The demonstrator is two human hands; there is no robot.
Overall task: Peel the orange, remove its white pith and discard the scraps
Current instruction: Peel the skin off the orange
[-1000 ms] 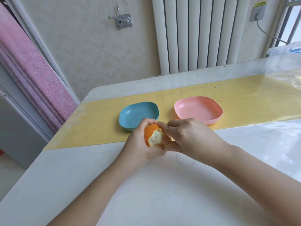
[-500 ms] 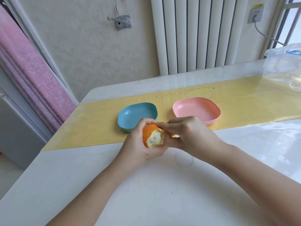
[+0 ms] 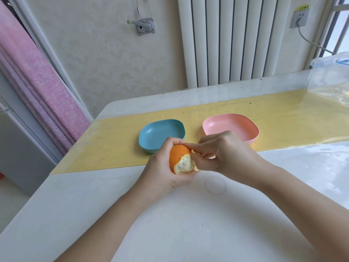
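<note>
Head view: on my white table (image 3: pixel 188 224), blue dish (image 3: pixel 160 132) at eleven o'clock and pink dish (image 3: pixel 231 124) at one o'clock from my hands. Left hand (image 3: pixel 160 172) cups the part-peeled orange (image 3: pixel 178 155); right hand (image 3: pixel 226 154) pinches its peel (image 3: pixel 193 152) at three o'clock.

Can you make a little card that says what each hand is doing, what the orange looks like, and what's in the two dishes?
Left hand: holds the orange
Right hand: pinches the orange's peel at the torn edge
Orange: partly peeled, one pale patch bared
Blue dish: behind the hands, no scraps showing
Pink dish: right of the blue one, no scraps showing
</note>
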